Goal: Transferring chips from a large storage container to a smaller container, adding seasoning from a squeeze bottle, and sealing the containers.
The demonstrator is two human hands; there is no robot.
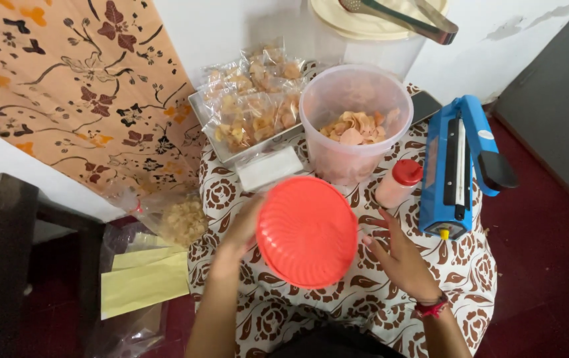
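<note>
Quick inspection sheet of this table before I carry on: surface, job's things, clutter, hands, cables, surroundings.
Surface: small table under a brown floral cloth, crowded.
Job's things: red lid held between both hands; open clear tub part-filled with chips.
Clutter: metal tray of bagged chips; red-capped bottle; blue heat sealer; small clear box.
Hands: left hand on the lid's left edge; right hand at its right edge, fingers spread.
Cables: nothing seen.
Surroundings: patterned curtain; yellow sheets and a plastic bag of chips on the floor; tongs on a lidded container behind.
</note>
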